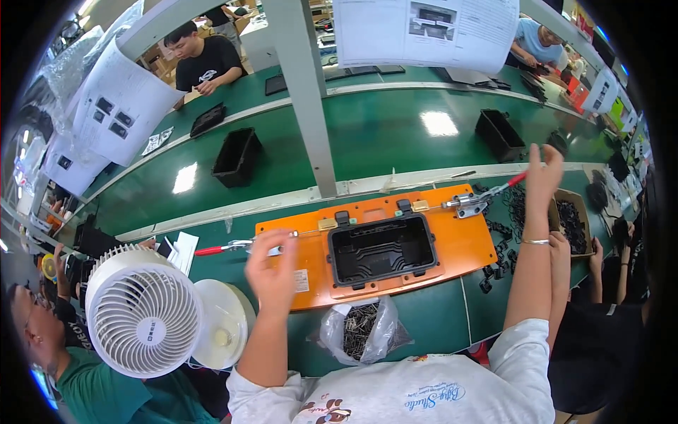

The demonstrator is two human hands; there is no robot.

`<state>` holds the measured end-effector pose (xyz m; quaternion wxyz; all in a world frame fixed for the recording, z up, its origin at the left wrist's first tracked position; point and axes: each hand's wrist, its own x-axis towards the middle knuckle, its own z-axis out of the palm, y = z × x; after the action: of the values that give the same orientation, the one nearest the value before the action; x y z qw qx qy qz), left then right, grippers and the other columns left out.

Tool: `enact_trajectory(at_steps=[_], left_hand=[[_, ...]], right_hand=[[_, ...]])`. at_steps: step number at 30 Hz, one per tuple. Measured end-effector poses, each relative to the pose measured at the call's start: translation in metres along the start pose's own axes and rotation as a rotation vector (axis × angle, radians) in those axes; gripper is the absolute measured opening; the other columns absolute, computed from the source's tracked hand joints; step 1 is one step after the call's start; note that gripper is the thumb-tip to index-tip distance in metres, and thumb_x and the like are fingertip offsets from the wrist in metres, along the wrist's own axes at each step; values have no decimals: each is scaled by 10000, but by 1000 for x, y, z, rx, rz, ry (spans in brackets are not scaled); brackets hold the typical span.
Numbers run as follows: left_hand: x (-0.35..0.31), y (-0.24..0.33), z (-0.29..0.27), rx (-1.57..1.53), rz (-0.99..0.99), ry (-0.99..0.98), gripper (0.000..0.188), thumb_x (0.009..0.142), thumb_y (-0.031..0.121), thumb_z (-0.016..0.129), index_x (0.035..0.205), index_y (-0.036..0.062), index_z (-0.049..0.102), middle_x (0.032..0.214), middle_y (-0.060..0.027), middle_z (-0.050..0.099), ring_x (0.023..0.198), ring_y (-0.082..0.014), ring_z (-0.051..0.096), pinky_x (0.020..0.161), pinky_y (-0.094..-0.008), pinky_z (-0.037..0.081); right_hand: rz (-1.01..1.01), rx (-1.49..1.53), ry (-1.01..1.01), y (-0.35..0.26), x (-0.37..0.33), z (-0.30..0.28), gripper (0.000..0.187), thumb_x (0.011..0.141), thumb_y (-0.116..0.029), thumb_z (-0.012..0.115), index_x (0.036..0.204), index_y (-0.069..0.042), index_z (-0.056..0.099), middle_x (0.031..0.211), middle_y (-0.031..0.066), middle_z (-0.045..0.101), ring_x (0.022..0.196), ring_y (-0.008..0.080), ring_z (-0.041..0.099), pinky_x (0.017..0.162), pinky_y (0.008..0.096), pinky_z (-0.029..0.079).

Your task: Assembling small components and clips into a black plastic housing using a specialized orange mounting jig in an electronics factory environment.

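Observation:
A black rectangular plastic housing (383, 249), open at the top, sits in an orange fixture plate (462, 244) in front of me. A toggle clamp with a red handle (518, 179) is mounted at the plate's right end. Another red-handled toggle clamp (212, 250) lies at the left end. My left hand (270, 272) hovers beside the left clamp, slightly blurred, its fingers curved and apart with nothing visible in them. Raised at the tip of the right handle, my right hand (545, 177) has fingers pointing up; whether it touches the handle is unclear.
A clear bag of screws (360, 328) lies before the fixture. A white fan (145, 311) stands left. Black bins (238, 157) (499, 134) rest on the green line beyond a metal post (300, 92). Small black parts and a carton (571, 222) are at right, beside another person's hands.

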<state>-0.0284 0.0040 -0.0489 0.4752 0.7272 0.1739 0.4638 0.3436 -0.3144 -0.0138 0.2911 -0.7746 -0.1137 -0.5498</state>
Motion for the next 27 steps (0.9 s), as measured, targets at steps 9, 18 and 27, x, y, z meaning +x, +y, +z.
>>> enact_trajectory(at_steps=[9,18,27], left_hand=[[22,-68,-93,-682,-649,855,327,875,299,579,1104,86,482,1101,-65,496,1013,-203,457,849,-392,347],[64,-65,-87,-589,-361,949,282,931,280,520,1079,58,429,869,-67,544,768,-184,531,710,-323,424],[91,-16,-81,-484,-115,673,324,962,315,496,748,74,457,636,-40,474,564,-133,447,529,-271,371]], right_hand=[[-300,752,-1173,-240,-70,-18,230,717,-108,745,899,0,653,844,135,648,767,243,648,704,324,514],[-412,660,-1639,-282,-95,13,270,628,-113,819,803,7,652,741,121,649,731,253,638,660,323,505],[-364,758,-1723,-278,-97,19,232,630,-102,814,753,5,649,677,105,623,626,230,595,572,325,465]])
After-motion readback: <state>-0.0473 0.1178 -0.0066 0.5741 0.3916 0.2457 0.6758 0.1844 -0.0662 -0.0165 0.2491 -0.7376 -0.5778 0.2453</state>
